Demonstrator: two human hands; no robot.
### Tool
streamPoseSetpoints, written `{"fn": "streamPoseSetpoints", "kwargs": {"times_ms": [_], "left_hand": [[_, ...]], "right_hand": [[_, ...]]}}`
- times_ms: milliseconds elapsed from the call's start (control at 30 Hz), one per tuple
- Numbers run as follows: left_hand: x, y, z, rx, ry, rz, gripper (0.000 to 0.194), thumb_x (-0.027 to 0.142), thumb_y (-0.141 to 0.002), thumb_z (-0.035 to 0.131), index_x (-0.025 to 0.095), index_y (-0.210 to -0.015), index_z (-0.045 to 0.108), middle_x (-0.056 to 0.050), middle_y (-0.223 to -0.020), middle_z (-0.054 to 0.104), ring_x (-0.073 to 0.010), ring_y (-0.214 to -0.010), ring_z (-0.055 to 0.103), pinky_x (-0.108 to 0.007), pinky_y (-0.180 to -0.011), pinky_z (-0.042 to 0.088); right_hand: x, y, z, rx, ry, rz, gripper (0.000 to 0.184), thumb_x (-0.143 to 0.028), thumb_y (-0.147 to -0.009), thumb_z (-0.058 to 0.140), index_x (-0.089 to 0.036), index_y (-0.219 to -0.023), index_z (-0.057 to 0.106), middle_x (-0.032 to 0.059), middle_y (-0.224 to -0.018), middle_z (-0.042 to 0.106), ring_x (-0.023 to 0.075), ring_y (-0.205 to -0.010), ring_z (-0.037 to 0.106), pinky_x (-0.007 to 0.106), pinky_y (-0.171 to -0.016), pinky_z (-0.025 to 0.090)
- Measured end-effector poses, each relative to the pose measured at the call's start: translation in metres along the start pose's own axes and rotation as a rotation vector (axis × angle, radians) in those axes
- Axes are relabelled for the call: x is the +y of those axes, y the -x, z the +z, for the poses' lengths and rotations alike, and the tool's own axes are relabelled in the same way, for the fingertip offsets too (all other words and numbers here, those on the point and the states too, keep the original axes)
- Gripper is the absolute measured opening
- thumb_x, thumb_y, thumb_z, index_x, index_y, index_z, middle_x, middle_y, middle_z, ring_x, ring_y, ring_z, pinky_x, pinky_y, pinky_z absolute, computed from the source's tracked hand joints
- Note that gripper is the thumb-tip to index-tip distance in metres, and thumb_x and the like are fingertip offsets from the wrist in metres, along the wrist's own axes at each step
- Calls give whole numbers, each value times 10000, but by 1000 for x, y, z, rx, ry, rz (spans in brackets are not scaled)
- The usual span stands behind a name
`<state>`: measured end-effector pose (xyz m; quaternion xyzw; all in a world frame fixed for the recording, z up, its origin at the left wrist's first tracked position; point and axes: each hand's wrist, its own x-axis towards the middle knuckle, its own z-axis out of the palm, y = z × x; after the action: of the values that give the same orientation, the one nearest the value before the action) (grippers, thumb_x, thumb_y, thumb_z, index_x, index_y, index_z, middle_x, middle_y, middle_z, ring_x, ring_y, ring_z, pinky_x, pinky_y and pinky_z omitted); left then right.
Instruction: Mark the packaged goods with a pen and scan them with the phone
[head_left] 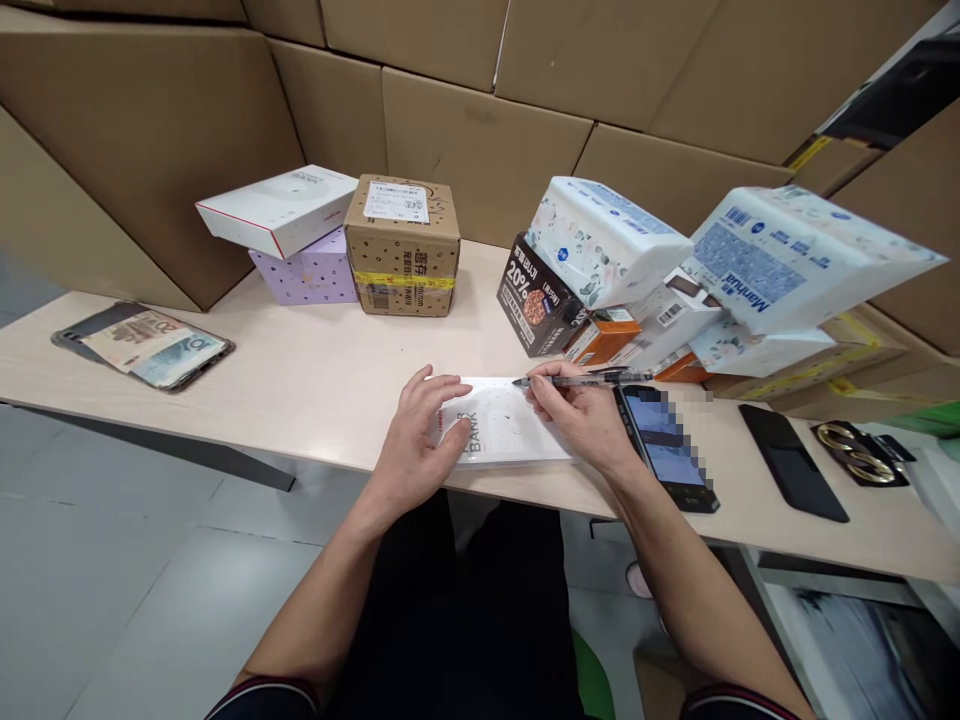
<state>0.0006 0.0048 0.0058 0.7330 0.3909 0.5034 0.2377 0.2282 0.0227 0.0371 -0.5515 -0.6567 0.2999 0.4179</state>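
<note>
A flat white box (pixel 510 430) with grey and red print lies at the table's front edge. My left hand (pixel 427 430) rests on its left end, fingers spread. In my right hand (pixel 574 410) a dark pen (pixel 592 378) is gripped, its tip pointing left over the box's far edge. Whether the tip touches the surface I cannot tell. Just right of that hand, partly behind the wrist, is a phone (pixel 667 445) with a lit, partly blurred screen.
Banknotes (pixel 142 340) lie on a phone at the left. A white box (pixel 281 210), a purple box (pixel 307 270) and a taped carton (pixel 403 245) stand behind. Tissue packs (pixel 607 240) sit on boxes at right, near a black phone (pixel 793 460). Cardboard (pixel 480 140) walls the back.
</note>
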Motion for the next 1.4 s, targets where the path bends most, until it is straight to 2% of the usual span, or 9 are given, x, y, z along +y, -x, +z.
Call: {"fn": "streamPoseSetpoints", "kwargs": {"times_ms": [533, 733, 800, 867, 967, 1067, 1167, 1267, 1400], "left_hand": [[0, 0, 1, 1, -11, 0, 290, 244, -912, 606, 276, -1199, 631, -43, -1204, 682, -236, -1261, 581, -573, -1225, 313], [-1, -1, 1, 23, -8, -6, 286, 247, -898, 616, 271, -1182, 645, -45, -1194, 691, -238, -1255, 592, -576, -1221, 325], [-2, 0, 1, 33, -1, -6, 282, 241, -895, 619, 271, -1174, 648, -47, -1188, 694, -237, -1249, 595, -577, -1219, 329], [-2, 1, 2, 40, -1, -14, 276, 234, -895, 619, 263, -1168, 650, -54, -1193, 692, -237, -1255, 591, -574, -1214, 338], [-2, 1, 2, 47, -5, -24, 270, 233, -895, 618, 246, -1163, 652, -68, -1209, 687, -242, -1282, 574, -571, -1208, 351], [-3, 1, 2, 55, -3, -8, 265, 233, -893, 618, 245, -1156, 654, -66, -1193, 691, -241, -1263, 589, -569, -1212, 345], [-4, 0, 2, 58, 1, 5, 263, 232, -888, 619, 252, -1147, 657, -57, -1175, 698, -240, -1239, 607, -565, -1214, 343], [-4, 0, 3, 68, -7, 2, 256, 237, -884, 620, 246, -1137, 661, -60, -1177, 699, -242, -1237, 607, -557, -1211, 351], [-4, 1, 3, 69, -21, -7, 246, 236, -888, 616, 240, -1129, 662, -62, -1176, 702, -245, -1246, 605, -568, -1204, 361]], "right_hand": [[-4, 0, -1, 5, -24, 11, 236, -429, -908, 586, -200, -882, 636, -2, -726, 656, 115, -615, 563, 249, -580, 449], [1, 7, -5, 249, -189, -16, 263, -471, -924, 584, -218, -991, 613, -6, -791, 659, 107, -608, 577, 234, -536, 478], [7, 12, -14, 348, -56, -72, 261, -451, -954, 541, -223, -1062, 608, 4, -835, 665, 121, -632, 592, 259, -567, 501], [12, 17, -28, 380, 244, -149, 262, -389, -979, 497, -216, -1135, 618, 50, -949, 692, 167, -761, 639, 320, -690, 536], [17, 26, -53, 252, 840, -209, 344, -209, -969, 432, -168, -1256, 616, 150, -1186, 675, 269, -1017, 623, 419, -875, 504], [18, 30, -67, 83, 1215, -162, 426, -143, -950, 403, -138, -1338, 578, 175, -1299, 645, 339, -1102, 561, 460, -873, 474], [18, 28, -64, -39, 1339, -173, 441, -156, -961, 404, -167, -1375, 554, 139, -1378, 623, 381, -1205, 495, 473, -878, 451], [20, 22, -54, -121, 1320, -206, 441, -164, -964, 409, -195, -1383, 545, 117, -1391, 623, 383, -1264, 462, 479, -915, 430], [25, 23, -58, -41, 1168, -237, 449, -206, -988, 400, -192, -1422, 511, 122, -1393, 622, 326, -1257, 500, 466, -983, 428]]}}
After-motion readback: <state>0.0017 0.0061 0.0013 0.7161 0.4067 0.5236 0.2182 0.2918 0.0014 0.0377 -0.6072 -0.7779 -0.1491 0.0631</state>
